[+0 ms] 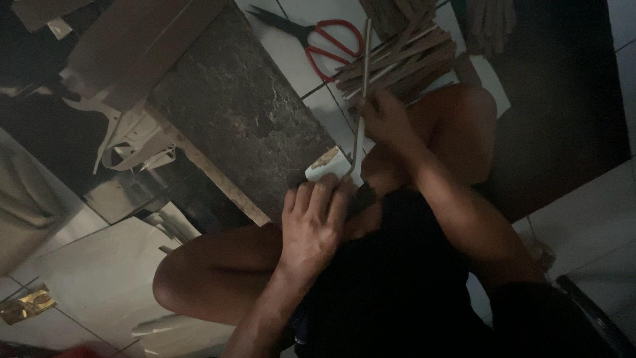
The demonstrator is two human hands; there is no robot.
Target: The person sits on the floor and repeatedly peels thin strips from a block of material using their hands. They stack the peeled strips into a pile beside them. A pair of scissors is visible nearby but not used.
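Observation:
My left hand [311, 225] curls around a small white cup [328, 166] that holds a pale paste. It rests on my lap between my bent knees. My right hand [387, 122] grips a long thin wooden stick [363, 79] held nearly upright. The stick's lower end reaches down to the cup's rim. Just beyond my right hand lies a pile of similar wooden sticks [404, 56] on the floor.
Red-handled scissors [324, 36] lie on the white tiled floor beside the stick pile. A dark stone slab [238, 113] lies to the left, with cardboard [132, 40] and white paper cut-outs [132, 142] past it. A gold scrap [26, 305] lies at bottom left.

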